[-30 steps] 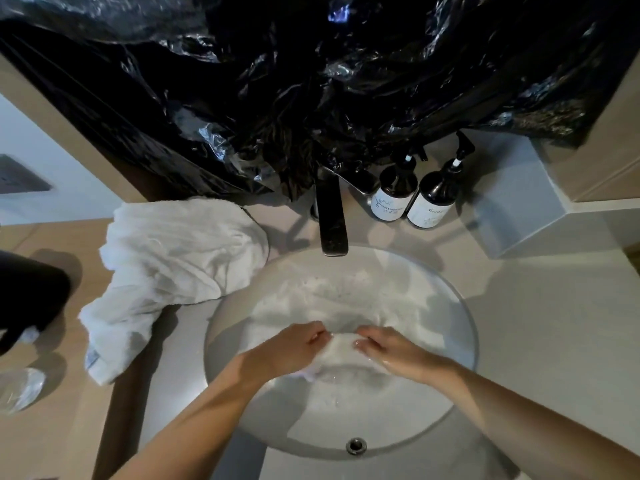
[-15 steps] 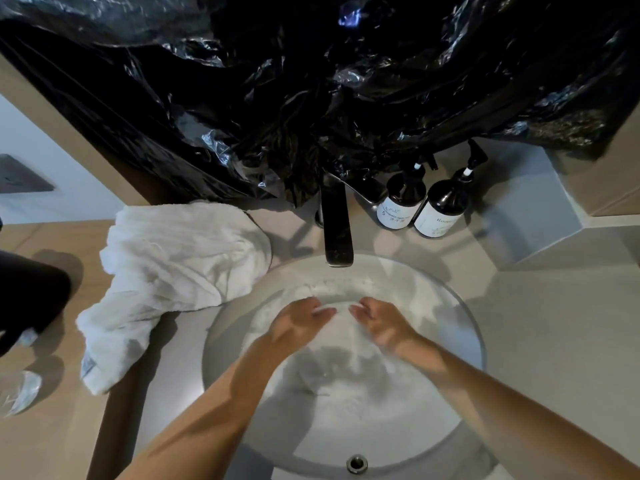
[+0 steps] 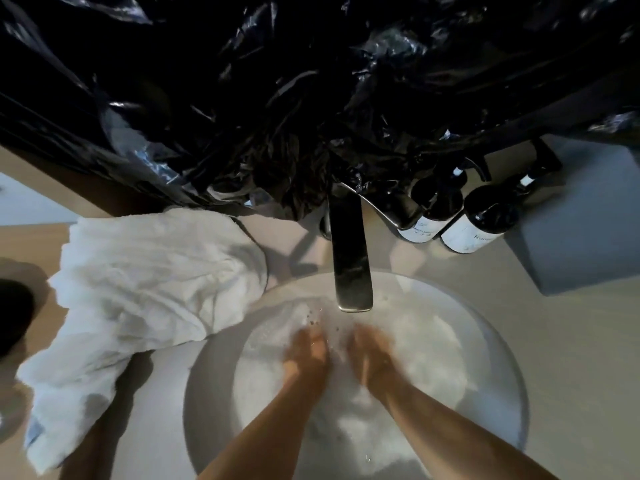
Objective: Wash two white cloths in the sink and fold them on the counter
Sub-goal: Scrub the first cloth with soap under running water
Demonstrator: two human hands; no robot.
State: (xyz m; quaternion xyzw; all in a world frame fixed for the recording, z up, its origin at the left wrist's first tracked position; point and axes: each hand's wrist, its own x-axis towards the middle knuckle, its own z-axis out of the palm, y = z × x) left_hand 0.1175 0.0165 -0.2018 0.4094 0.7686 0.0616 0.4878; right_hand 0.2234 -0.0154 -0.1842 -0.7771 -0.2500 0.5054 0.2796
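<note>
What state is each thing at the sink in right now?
cloth in the sink: submerged in sudsy water, bunched under both hands.
cloth on the counter: crumpled, unfolded, one edge draped over the basin rim.
left hand: in the water on the cloth, blurred; grip unclear.
right hand: same, blurred.
sink: holding water.
faucet: no clear stream visible.
two pump bottles: upright behind the basin.

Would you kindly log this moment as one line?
phase: washing | left hand, right hand: on cloth in sink | second cloth: counter
</note>
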